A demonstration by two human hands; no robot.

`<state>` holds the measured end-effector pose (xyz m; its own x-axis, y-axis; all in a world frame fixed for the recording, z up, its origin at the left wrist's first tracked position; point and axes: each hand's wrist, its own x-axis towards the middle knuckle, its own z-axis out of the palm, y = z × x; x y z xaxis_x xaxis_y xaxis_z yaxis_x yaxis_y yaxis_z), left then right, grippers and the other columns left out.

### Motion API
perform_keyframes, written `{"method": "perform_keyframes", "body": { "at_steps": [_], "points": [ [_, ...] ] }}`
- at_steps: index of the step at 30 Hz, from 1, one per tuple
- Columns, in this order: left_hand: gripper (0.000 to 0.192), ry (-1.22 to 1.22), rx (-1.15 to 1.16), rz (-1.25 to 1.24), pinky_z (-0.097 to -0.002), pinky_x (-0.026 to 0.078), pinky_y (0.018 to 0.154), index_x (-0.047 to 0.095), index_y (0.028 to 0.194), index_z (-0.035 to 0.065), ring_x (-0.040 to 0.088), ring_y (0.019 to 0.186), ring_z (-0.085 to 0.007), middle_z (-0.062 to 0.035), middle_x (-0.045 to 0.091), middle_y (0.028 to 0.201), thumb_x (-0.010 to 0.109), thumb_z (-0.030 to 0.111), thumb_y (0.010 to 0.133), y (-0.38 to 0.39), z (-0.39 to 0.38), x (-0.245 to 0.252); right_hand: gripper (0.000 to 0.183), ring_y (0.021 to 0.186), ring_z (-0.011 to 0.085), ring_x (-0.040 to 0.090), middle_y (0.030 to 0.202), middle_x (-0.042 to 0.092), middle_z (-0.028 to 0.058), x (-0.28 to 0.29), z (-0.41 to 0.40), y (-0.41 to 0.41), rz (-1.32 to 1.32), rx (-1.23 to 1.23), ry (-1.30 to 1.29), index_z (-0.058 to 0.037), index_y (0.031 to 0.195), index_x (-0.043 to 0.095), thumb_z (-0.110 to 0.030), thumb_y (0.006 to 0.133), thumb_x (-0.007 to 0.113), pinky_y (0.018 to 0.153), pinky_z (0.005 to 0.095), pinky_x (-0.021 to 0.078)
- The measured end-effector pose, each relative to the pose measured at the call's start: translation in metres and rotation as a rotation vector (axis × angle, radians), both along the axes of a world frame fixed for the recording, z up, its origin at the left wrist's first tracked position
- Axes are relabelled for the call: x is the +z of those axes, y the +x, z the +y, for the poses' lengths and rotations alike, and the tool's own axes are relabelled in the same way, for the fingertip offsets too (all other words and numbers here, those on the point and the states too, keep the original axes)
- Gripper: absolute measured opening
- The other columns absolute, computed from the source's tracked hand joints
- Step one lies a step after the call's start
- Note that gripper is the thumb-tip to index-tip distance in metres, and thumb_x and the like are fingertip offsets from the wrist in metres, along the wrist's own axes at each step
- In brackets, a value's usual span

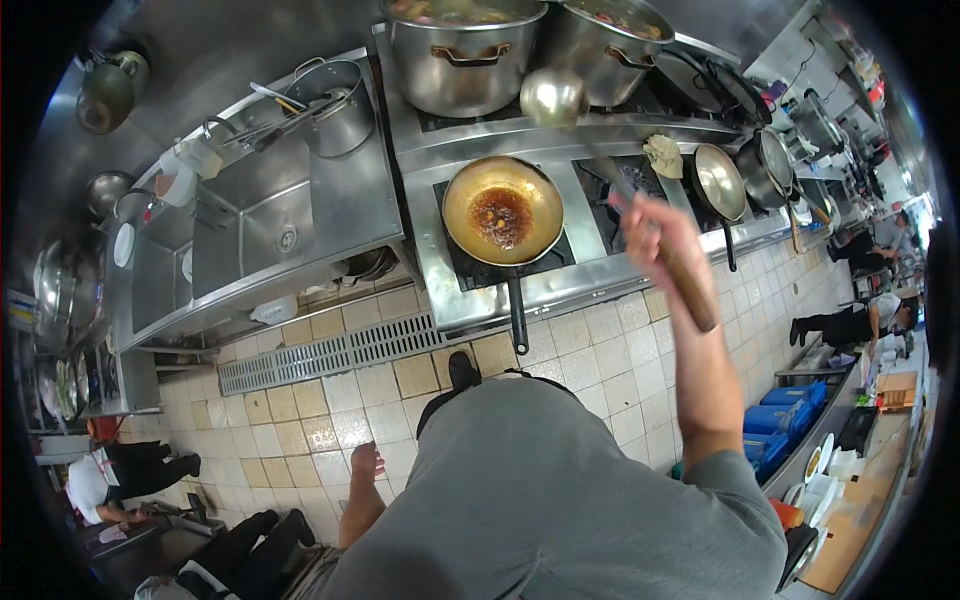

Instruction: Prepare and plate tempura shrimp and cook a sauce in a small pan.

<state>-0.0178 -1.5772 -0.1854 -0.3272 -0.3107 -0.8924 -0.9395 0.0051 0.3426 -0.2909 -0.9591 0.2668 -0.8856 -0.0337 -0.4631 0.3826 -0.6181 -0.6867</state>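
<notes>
My right hand [656, 232] grips a long ladle by its wooden handle [688, 289]. The ladle's round metal bowl [553, 97] is raised in front of the stockpots, up and right of the frying pan; its shaft is blurred. On the burner before me sits the frying pan [544, 232], its black handle [518, 315] pointing towards me. Dark brown bubbling sauce [501, 217] with a few yellowish bits lies in its middle. Low at my left side hangs my left hand [365, 459], fingers loosely curled, with nothing seen in it.
Two large stockpots [465, 67] [611, 56] with food stand behind. Right of the pan are a crumpled cloth [664, 156] and another frying pan [720, 180]. A steel sink [255, 217] and a deep pot [341, 124] are left. Other people [862, 319] [112, 480] stand at both sides.
</notes>
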Motion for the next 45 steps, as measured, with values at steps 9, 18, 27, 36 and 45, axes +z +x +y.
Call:
{"method": "perform_keyframes", "body": {
  "at_steps": [9,18,27,36,45],
  "points": [
    [0.041,0.107,-0.267,0.366,-0.0320,0.056,0.066,0.062,0.125,0.0077,0.067,0.085,-0.0170,-0.0068,0.069,0.104,0.063,0.038,0.098,-0.093,0.136,0.072,0.019,0.062,0.0198,0.064,0.072,0.066,0.0115,-0.157,-0.038,0.070,-0.043,0.147,0.808,0.0042,0.091,0.064,-0.014,0.090,0.064,0.060,0.0357,0.0512],
    [0.045,0.582,-0.140,0.484,-0.0334,0.050,0.057,0.053,0.126,0.0047,0.059,0.067,-0.0183,-0.0093,0.062,0.093,0.057,0.044,0.103,-0.212,0.409,0.176,0.021,0.080,0.0340,0.070,0.083,0.071,0.0214,-0.145,0.021,0.118,0.280,0.246,1.053,0.0033,0.103,0.067,-0.012,0.089,0.063,0.075,0.0410,0.0526],
    [0.028,0.350,-0.319,0.523,-0.0264,0.031,0.038,0.055,0.102,0.0105,0.039,0.045,-0.0099,0.0039,0.044,0.063,0.060,0.038,0.103,-0.180,0.354,0.190,0.029,0.051,0.0084,0.050,0.071,0.056,0.0009,-0.136,0.053,0.169,0.416,0.184,0.879,-0.0009,0.121,0.065,-0.007,0.092,0.064,0.048,0.0296,0.0440],
    [0.030,0.520,-0.214,0.510,-0.0272,0.031,0.039,0.053,0.105,0.0097,0.039,0.045,-0.0096,0.0026,0.044,0.062,0.057,0.039,0.104,-0.182,0.368,0.186,0.025,0.078,0.0355,0.069,0.081,0.068,0.0229,-0.136,0.053,0.149,0.317,0.271,1.236,-0.0002,0.109,0.066,-0.011,0.086,0.065,0.075,0.0428,0.0525],
    [0.031,0.470,-0.229,0.498,-0.0303,0.043,0.047,0.056,0.111,0.0106,0.049,0.053,-0.0124,-0.0017,0.055,0.074,0.057,0.041,0.104,-0.190,0.403,0.171,0.019,0.079,0.0405,0.070,0.079,0.068,0.0267,-0.188,0.014,0.112,0.252,0.380,1.348,0.0055,0.093,0.066,-0.012,0.086,0.065,0.073,0.0463,0.0532]
  ]
}}
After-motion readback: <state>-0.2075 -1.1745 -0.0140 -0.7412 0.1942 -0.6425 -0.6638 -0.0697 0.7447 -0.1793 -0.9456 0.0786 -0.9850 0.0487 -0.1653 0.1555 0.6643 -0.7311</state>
